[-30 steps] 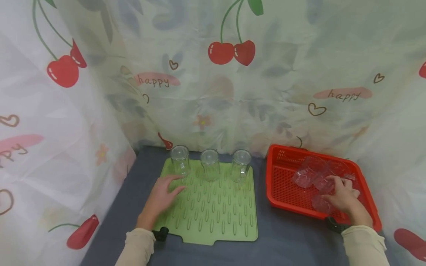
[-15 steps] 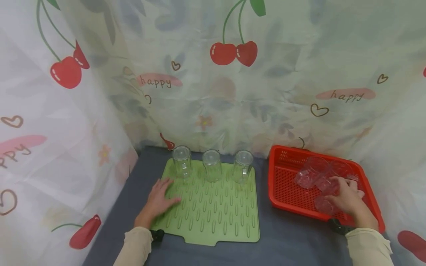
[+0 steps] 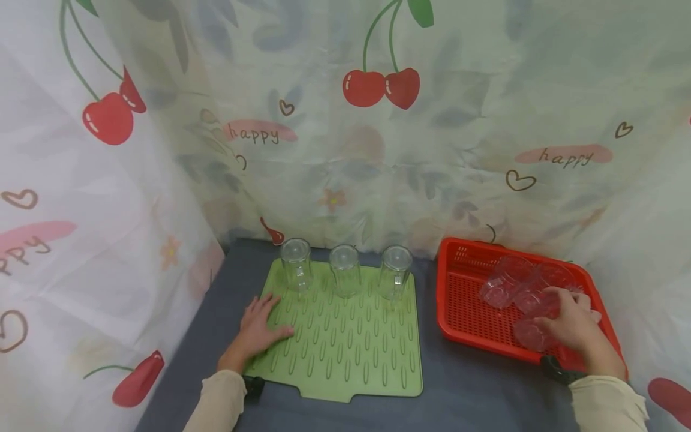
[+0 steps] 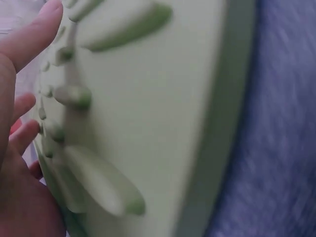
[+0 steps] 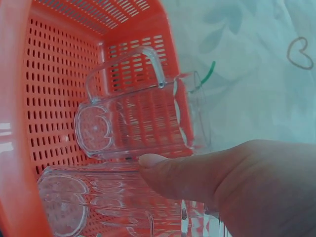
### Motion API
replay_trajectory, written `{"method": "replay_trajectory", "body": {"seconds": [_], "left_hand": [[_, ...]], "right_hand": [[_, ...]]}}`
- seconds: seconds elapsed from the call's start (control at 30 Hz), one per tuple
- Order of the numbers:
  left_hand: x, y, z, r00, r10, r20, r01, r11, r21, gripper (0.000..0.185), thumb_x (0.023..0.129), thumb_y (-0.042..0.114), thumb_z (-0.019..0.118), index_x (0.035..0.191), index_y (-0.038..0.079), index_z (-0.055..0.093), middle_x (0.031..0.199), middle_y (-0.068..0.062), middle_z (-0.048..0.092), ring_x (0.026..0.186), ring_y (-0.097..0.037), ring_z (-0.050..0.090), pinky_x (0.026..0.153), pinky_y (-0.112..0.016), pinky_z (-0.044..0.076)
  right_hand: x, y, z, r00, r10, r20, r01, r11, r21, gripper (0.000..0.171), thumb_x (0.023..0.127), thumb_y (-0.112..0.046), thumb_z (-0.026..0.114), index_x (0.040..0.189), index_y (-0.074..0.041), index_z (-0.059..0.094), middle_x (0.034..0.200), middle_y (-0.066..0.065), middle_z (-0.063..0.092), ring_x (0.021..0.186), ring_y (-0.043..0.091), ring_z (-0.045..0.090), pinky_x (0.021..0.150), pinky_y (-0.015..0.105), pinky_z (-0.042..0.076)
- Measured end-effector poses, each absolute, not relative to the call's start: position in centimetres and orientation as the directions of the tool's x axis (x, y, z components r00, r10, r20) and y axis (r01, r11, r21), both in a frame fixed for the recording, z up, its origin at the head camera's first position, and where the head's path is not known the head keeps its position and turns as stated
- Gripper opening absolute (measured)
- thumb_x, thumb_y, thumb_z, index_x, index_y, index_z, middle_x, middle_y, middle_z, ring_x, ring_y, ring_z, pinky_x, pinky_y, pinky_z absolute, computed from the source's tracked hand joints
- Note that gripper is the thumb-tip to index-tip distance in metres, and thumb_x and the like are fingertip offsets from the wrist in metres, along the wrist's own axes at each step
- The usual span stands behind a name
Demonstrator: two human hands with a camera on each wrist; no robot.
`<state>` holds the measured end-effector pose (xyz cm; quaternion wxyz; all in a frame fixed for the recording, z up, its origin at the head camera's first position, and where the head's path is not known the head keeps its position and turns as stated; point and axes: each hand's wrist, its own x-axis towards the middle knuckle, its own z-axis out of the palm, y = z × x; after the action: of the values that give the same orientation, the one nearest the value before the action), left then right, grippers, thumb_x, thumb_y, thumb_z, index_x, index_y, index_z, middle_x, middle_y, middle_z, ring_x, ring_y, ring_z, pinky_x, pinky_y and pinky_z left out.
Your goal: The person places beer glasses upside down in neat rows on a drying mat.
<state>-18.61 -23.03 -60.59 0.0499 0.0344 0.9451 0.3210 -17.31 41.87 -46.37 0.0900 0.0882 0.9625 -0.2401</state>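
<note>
Head view: holding L hand (image 3: 258, 329) at left edge of green mat (image 3: 335, 360), spreading fingers, grasping nothing; leaving contact w/ mat unclear. Showing three glass mugs (image 3: 345, 273) standing in a row along back of mat, w/ patterned curtain (image 3: 372, 180) close behind & dark cloth (image 3: 453, 402) underneath. Reaching w/ R hand (image 3: 573, 318) into red basket (image 3: 486, 345), right of mat, curling round one of several more mugs (image 3: 507, 281) lying in there

L wrist view: looking close along mat's raised ridges, blurring toward the edge, w/ dark cloth past it; extending thumb at upper left, gripping nothing

R wrist view: grasping nearer mug (image 5: 116, 190) w/ R hand, laying thumb over its side, hiding other fingers; showing second mug (image 5: 138, 121) just beside, lying on its side in basket, w/ handle facing the slotted side & mouth pointing toward curtain
</note>
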Motion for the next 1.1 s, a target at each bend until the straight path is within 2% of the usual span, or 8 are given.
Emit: {"method": "replay_trajectory", "body": {"seconds": [0.2,0.4,0.53,0.8,1.1], "left_hand": [[-18.5,-23.4,-60.9,-0.990,0.113,-0.086,0.045,0.822,0.567,0.099,0.082,0.059,0.079,0.159,0.013,0.037,0.170,-0.018,0.020,0.156,-0.052,0.008,0.119,-0.078,0.011],[-18.6,-23.4,-61.4,-0.987,0.136,-0.080,0.067,0.821,0.567,0.097,0.083,0.058,0.078,0.160,0.013,0.036,0.171,-0.018,0.019,0.156,-0.052,0.007,0.121,-0.076,0.008],[-18.6,-23.4,-61.5,-0.987,0.135,-0.088,0.059,0.813,0.579,0.097,0.084,0.058,0.077,0.160,0.015,0.035,0.171,-0.015,0.019,0.157,-0.050,0.004,0.122,-0.075,0.006],[-18.4,-23.4,-61.2,-0.987,0.126,-0.100,0.044,0.807,0.589,0.097,0.084,0.058,0.078,0.160,0.016,0.035,0.171,-0.014,0.020,0.158,-0.049,0.003,0.122,-0.075,0.005],[-18.7,-23.7,-61.9,-0.987,0.127,-0.103,0.050,0.836,0.546,0.099,0.083,0.066,0.073,0.161,0.020,0.033,0.172,-0.010,0.020,0.159,-0.046,0.003,0.124,-0.072,0.007]], "right_hand": [[-17.2,41.4,-45.8,-0.971,0.123,-0.205,0.204,0.874,-0.441,0.086,0.086,-0.022,0.080,0.150,0.005,0.030,0.144,0.048,0.011,0.118,0.067,0.017,0.072,0.066,0.047],[-17.0,41.5,-45.6,-0.979,0.111,-0.169,0.173,0.891,-0.419,0.085,0.086,-0.022,0.079,0.149,0.006,0.031,0.142,0.048,0.015,0.117,0.067,0.019,0.074,0.068,0.044],[-16.8,41.5,-45.4,-0.982,0.116,-0.147,0.168,0.893,-0.417,0.087,0.084,-0.023,0.081,0.149,0.006,0.031,0.141,0.048,0.016,0.117,0.066,0.020,0.071,0.066,0.047],[-16.4,40.9,-44.6,-0.988,0.100,-0.120,0.142,0.897,-0.418,0.084,0.085,-0.021,0.079,0.149,0.005,0.032,0.141,0.048,0.017,0.117,0.068,0.019,0.077,0.074,0.038],[-16.1,40.4,-43.5,-0.991,0.117,-0.063,0.132,0.910,-0.392,0.085,0.085,-0.023,0.081,0.149,0.005,0.032,0.140,0.049,0.019,0.118,0.068,0.022,0.078,0.077,0.039]]}}
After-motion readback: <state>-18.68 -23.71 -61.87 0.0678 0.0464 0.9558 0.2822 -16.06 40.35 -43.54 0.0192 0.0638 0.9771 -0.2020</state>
